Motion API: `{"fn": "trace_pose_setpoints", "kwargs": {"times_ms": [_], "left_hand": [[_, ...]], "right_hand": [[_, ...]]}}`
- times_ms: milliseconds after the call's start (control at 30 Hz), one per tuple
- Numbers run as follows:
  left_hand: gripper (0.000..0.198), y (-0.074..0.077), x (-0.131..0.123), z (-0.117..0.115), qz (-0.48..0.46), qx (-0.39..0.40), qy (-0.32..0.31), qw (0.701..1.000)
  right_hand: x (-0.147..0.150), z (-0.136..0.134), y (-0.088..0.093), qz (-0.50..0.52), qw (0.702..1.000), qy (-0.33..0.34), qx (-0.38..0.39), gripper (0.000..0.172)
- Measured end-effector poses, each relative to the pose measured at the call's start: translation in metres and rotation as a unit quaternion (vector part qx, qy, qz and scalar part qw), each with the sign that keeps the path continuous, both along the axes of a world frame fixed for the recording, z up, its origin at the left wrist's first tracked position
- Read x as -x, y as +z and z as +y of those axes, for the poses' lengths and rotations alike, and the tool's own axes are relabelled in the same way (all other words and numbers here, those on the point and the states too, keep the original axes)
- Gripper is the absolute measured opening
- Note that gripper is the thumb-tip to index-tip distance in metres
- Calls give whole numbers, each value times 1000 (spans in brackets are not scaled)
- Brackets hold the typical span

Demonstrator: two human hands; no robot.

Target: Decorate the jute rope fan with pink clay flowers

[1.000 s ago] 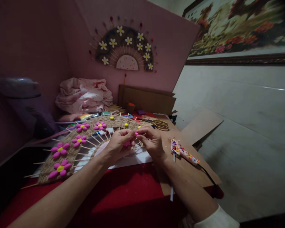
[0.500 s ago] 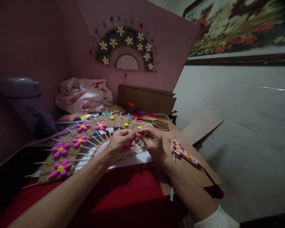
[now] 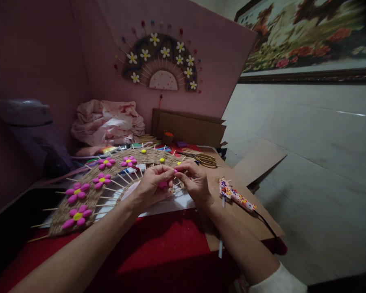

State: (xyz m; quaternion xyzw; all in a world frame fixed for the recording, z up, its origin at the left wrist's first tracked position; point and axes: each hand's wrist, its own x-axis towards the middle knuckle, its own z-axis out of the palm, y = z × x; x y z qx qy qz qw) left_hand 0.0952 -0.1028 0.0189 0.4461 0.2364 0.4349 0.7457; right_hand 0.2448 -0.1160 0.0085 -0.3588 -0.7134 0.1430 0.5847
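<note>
My left hand (image 3: 154, 182) and my right hand (image 3: 197, 183) meet fingertip to fingertip, pinching a small bit of pink clay (image 3: 175, 171) between them. A larger pink lump (image 3: 162, 184) shows under the left fingers, apparently kept in that palm. Just behind the hands lies a half-round fan of twine (image 3: 59, 213) woven over thin sticks. Pink five-petal flowers (image 3: 77, 192) with yellow centres dot its left side. Towards the top and right, lone yellow discs (image 3: 162, 160) sit on the twine. My hands and forearms cover part of the fan's right side.
On brown cardboard at right rests a flower-patterned glue gun (image 3: 236, 196) with its cord. Gold-handled scissors (image 3: 206, 160) lie behind it. A pink cloth heap (image 3: 110, 122) and cardboard sheets (image 3: 189, 128) stand at the back. A finished fan (image 3: 161, 61) hangs above. Red cloth (image 3: 167, 248) covers the front.
Both hands stay in nearly the same place, still pinching the pink clay. The right fingers have shifted very slightly; nothing else has visibly moved.
</note>
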Motion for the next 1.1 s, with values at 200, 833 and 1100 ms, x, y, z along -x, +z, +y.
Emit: {"fn": "trace_pose_setpoints", "kwargs": {"times_ms": [200,833,1100], "left_hand": [[25,0,0,0,3,2,-12,1000],[30,-5,1,2,19,-6,0,1000],[29,-5,2,3,7,-7,4,1000]], "right_hand": [[0,0,1,1,1000,-15,-16,6],[1,-1,-1,-2,1000,-13,-12,5],[0,0,-3,-4,1000,-6,13,10]]}}
